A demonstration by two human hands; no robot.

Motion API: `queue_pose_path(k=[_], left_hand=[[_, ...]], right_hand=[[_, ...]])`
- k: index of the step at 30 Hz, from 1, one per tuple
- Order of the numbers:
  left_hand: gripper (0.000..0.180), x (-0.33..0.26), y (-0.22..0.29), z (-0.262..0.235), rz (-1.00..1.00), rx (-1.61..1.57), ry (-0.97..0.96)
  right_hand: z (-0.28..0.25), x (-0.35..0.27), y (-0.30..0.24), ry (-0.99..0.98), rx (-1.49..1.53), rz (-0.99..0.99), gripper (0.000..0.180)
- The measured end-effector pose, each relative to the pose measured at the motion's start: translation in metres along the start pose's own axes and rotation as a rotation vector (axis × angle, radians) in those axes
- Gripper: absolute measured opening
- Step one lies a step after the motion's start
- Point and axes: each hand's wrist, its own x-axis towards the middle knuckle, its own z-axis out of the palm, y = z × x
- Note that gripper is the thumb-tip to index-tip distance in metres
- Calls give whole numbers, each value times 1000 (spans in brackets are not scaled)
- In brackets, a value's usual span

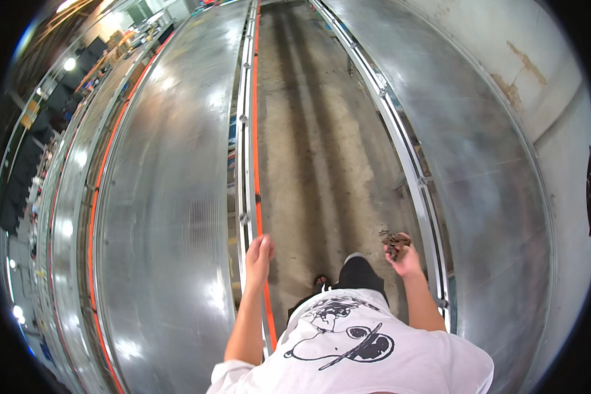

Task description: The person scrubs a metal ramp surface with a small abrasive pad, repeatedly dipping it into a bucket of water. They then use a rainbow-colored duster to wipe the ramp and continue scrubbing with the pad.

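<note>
Two hands show below a white printed shirt [348,348], the nearest thing in view. Left hand [259,256]: fingers held loosely together, resting on or just above the rail [246,164], a pale metal strip with an orange edge that runs away along the aisle; whether the fingers close round it cannot be told. Right hand [404,257]: raised beside the right-hand rail, fingers and thumb pinching a small brown clump [395,241] at its lower side. The clump looks ragged and irregular, perhaps dry scraps or small rusty parts; its make-up is too small to tell. Judged by its size and the light pinch that carries it, it is probably light, loose rather than stiff, and likely to shed bits if squeezed or tipped; a cupped grip from below, as now, would suit it better than a hold at one edge. Between the hands, a dark trouser leg [360,272] and a sandalled foot [320,282] stand on the concrete floor [315,144], which is stained and streaked lengthwise. Left of the aisle, a broad shiny metal sheet [171,197] curves upward, bright with lamp reflections; a matching sheet [479,171] lines the right side, with a blotched plaster wall [545,92] beyond it. Far left, blurred and small: dark racks or machines and ceiling lamps of a workshop.
</note>
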Motion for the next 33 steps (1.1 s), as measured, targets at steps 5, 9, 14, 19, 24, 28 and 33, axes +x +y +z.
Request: queue_pose_path(k=[5,9,14,19,24,28,33], left_hand=[[38,247,66,93,129,241,-310],[36,403,52,146,110,387,-306],[38,513,31,128,-168,89,-107],[34,640,63,106,-309,-98,169],[36,870,110,125,-302,-262,286],[34,1119,233,181,-64,-107,-80],[35,1378,379,280,181,191,-415]], right_hand=[[64,125,-41,36,201,-78,53],[155,284,-80,48,342,-15,32],[409,476,-184,-347,5,-140,27],[648,635,-280,-597,-108,-131,48],[773,805,-306,-515,-242,-205,44],[800,927,-343,-200,66,38,18],[824,1025,-406,-96,94,-180,18]])
